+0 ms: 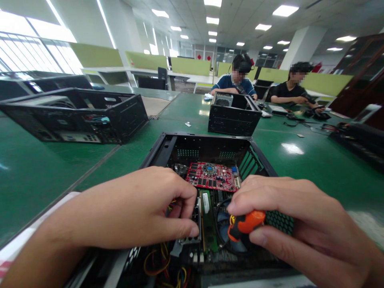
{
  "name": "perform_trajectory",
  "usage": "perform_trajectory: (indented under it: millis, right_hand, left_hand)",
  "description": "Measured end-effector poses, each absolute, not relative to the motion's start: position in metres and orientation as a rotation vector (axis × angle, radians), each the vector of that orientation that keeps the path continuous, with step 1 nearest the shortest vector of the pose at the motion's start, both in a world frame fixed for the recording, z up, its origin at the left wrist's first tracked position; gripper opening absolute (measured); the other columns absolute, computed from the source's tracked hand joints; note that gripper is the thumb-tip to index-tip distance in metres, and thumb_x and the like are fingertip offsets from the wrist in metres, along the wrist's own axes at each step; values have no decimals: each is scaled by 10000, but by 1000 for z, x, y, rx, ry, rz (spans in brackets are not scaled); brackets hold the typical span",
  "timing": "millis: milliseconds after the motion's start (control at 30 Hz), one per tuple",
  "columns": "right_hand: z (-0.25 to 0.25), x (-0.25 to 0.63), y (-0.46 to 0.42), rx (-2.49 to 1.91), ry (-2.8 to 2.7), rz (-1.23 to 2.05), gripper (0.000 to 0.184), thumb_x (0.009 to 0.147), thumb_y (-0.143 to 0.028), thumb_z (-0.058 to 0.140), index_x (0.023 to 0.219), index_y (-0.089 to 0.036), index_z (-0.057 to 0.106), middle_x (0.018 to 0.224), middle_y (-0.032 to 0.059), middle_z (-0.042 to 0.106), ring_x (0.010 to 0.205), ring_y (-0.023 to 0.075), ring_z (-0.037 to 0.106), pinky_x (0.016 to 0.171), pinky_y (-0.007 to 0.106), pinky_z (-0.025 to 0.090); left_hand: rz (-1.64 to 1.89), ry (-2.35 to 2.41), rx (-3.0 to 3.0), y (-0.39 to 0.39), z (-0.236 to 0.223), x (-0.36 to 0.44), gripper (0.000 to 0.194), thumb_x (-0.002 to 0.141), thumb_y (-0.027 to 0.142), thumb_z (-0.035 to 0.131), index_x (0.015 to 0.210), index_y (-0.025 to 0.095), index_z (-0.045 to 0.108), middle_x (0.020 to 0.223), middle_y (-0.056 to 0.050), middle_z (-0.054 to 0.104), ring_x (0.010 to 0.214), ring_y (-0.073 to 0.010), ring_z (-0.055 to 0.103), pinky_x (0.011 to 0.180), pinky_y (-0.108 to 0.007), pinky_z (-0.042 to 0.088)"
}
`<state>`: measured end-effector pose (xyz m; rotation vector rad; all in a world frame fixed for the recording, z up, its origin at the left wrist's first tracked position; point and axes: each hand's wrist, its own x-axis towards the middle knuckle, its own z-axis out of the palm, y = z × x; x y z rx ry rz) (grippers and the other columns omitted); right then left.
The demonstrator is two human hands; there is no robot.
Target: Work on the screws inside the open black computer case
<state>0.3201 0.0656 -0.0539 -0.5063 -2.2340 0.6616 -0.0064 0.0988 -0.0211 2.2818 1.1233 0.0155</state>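
Observation:
An open black computer case point(207, 140) lies in front of me with its inside facing up. My left hand point(168, 208) reaches in, its fingers curled and thumb bent around the edge of a silver metal frame point(198, 218) beside a green memory stick point(208, 228). Between the fingers and thumb of my right hand point(288, 216) is an orange and black screwdriver point(247, 225), held over the round cooling fan point(223, 228). Its tip cannot be made out. A red graphics card point(213, 176) with a small fan lies farther back in the case.
Yellow, red and black cables point(157, 260) hang near the case's front. Another open case point(99, 124) stands at the left, and a smaller one point(232, 118) ahead. Two people work across the green table point(168, 116). Cables and dark hardware point(363, 136) lie at the right.

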Motion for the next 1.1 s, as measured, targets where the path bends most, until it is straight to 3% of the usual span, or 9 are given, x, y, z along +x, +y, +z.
perform_trajectory:
  millis: [267, 500, 733, 1100]
  right_hand:
    - [-59, 315, 75, -409, -2211, 602, 376, 1081, -169, 1024, 1414, -263, 877, 1198, 27, 1008, 1019, 211, 976, 984, 305, 795]
    - [-58, 317, 75, -424, -2217, 606, 356, 1103, -156, 1000, 1412, -259, 856, 1192, 21, 999, 1022, 217, 969, 964, 328, 792]
    - [-58, 316, 74, -455, -2204, 575, 333, 1105, -171, 1015, 1388, -242, 854, 1180, -7, 995, 1005, 167, 948, 959, 266, 765]
    - [-58, 315, 76, -428, -2193, 591, 302, 1096, -185, 1004, 1366, -230, 876, 1125, 17, 983, 931, 184, 928, 927, 288, 757]
  left_hand:
    - [34, 1132, 2285, 97, -20, -4, 260, 992, 389, 958, 788, 332, 807, 716, 60, 785, 651, -196, 705, 625, -348, 446]
    - [26, 1130, 2289, 98, -22, -6, 260, 999, 395, 965, 797, 331, 814, 723, 60, 792, 649, -191, 699, 620, -345, 431]
    - [15, 1141, 2276, 97, -19, -2, 259, 989, 396, 957, 784, 331, 813, 711, 65, 790, 652, -187, 705, 629, -346, 442]
    - [-1, 1158, 2276, 96, -20, -5, 257, 996, 403, 949, 790, 324, 816, 713, 65, 790, 647, -184, 702, 625, -334, 442]
